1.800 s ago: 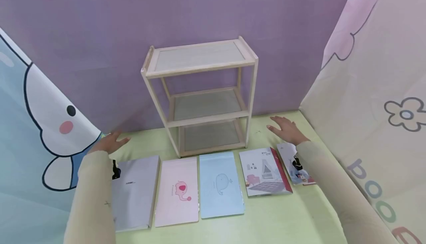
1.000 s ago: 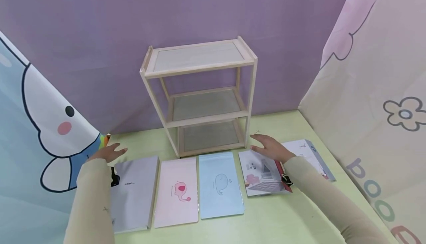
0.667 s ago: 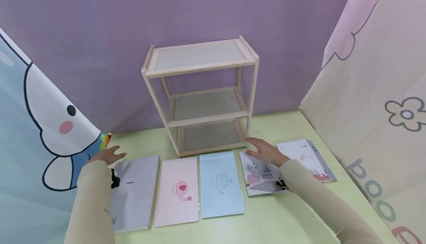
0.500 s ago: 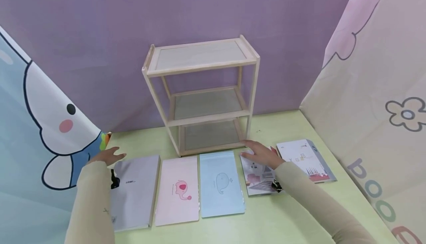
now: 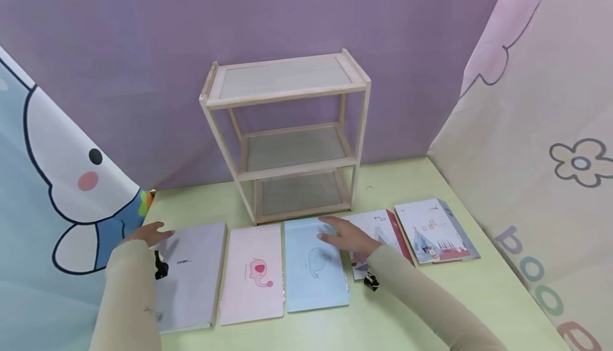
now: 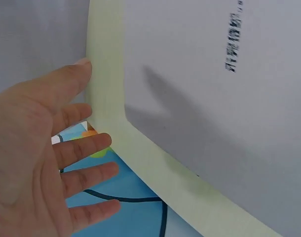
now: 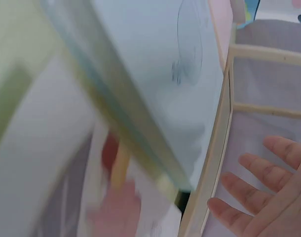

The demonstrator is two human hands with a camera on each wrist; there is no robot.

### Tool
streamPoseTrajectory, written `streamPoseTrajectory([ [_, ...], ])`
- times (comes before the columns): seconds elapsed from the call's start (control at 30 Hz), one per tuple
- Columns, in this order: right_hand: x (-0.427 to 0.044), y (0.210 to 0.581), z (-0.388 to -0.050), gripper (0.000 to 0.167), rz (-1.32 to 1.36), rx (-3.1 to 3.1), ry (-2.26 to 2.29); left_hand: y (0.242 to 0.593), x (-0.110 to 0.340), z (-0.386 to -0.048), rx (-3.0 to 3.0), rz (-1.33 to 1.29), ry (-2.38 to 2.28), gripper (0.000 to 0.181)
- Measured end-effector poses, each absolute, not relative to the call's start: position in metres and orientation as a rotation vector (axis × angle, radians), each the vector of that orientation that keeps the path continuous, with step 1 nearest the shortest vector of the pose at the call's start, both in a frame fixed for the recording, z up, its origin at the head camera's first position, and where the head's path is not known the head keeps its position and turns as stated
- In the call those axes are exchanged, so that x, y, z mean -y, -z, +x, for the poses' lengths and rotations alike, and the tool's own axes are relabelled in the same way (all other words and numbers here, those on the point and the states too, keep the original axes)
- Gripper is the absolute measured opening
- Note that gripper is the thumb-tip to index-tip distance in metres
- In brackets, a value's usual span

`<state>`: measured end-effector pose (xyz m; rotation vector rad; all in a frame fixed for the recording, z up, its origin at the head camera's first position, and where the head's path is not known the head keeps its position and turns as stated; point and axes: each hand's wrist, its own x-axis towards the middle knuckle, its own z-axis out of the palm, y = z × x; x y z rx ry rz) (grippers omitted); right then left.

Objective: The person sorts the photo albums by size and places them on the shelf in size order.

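My left hand hovers by the upper left corner of a thick pale grey book, fingers spread. The left wrist view shows that same left hand apart from the grey book, holding nothing. Over the upper part of a light blue notebook with a whale drawing is my right hand, its fingers extended. In the right wrist view nothing is in the right hand's fingers, with the blue notebook beside it. Left of the blue one lies a pink notebook with an elephant.
A three-tier wooden shelf stands behind the row, against the purple backdrop. To the right lie a book with a red spine, partly under my right arm, and another picture book. All rest on a pale green table.
My right hand has swept left from above the rightmost book, past the red-spined book, to the blue notebook. My left hand has lowered slightly towards the grey book. The books lie where they were.
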<state>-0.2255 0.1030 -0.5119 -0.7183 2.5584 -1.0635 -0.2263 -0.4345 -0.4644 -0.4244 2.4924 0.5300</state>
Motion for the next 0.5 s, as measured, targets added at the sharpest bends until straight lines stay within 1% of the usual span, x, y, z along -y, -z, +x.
streamPoseTrajectory([
  [0.23,-0.068,0.518,-0.223,0.07,-0.733,-2.485,1.084,0.477,0.449,-0.218,-2.473,-0.494,-0.576,0.105],
  [0.5,-0.035,0.517,-0.216,0.066,-0.702,-2.406,1.152,0.481,0.448,-0.208,-2.461,-0.498,-0.612,0.104],
])
